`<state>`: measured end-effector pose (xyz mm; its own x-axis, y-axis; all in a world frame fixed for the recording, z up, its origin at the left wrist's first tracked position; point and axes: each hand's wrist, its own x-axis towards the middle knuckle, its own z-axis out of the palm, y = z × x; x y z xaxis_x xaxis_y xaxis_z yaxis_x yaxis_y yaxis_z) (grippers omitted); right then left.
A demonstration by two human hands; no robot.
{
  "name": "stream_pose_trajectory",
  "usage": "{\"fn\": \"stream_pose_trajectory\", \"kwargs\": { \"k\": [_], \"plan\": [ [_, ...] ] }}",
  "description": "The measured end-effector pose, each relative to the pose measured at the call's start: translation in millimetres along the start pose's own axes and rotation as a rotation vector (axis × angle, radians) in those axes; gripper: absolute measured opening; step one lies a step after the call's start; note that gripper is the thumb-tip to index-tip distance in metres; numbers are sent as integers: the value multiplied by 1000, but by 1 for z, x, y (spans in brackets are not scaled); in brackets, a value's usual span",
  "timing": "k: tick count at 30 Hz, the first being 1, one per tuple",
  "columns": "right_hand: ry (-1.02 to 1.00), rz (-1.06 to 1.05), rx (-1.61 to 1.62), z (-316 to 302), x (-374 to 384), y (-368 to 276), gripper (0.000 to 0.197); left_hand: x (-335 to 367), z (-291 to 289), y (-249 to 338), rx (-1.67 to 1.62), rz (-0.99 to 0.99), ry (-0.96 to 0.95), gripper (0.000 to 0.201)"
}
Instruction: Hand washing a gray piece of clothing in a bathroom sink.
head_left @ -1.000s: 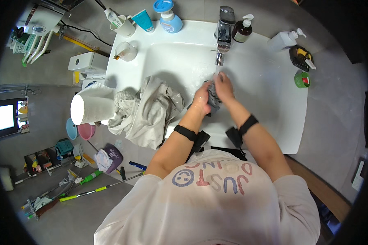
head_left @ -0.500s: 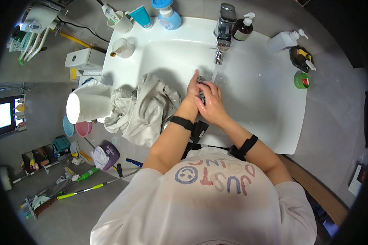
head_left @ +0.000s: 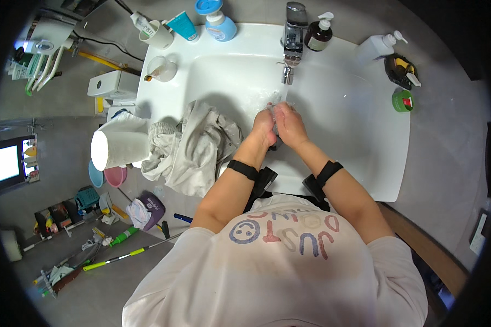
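Note:
Over the white sink (head_left: 349,136), my left hand (head_left: 263,127) and right hand (head_left: 291,125) are pressed together around a small, wet, dark grey cloth (head_left: 276,129). Most of it is hidden by my palms and fingers, so its exact kind does not show. Water runs from the chrome faucet (head_left: 295,35) onto my fingers and splashes just beyond them. Left of my left hand, a crumpled light grey garment with a gathered waistband (head_left: 193,150) lies over the sink's left edge.
A white cylindrical bin (head_left: 120,150) stands left of the garment. Along the back rim are a cup with a tube (head_left: 156,38), a teal tube (head_left: 183,26), a blue pump bottle (head_left: 220,27) and a dark pump bottle (head_left: 318,37). A white pump bottle (head_left: 375,48) stands at right.
My hands have brought the cloth directly under the running water, the right hand turning to close against the left. Water now splashes around my fingers.

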<state>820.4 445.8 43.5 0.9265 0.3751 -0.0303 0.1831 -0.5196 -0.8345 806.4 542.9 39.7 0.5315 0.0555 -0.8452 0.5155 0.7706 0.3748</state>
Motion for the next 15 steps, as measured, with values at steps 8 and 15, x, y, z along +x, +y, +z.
{"fn": "stream_pose_trajectory", "kwargs": {
  "k": [8, 15],
  "plan": [
    [-196, 931, 799, 11, 55, 46, 28, 7, -4, -2, 200, 299, -166, 28],
    [107, -162, -131, 21, -6, -49, 43, 16, -48, 10, -585, -11, -542, 33]
  ]
}}
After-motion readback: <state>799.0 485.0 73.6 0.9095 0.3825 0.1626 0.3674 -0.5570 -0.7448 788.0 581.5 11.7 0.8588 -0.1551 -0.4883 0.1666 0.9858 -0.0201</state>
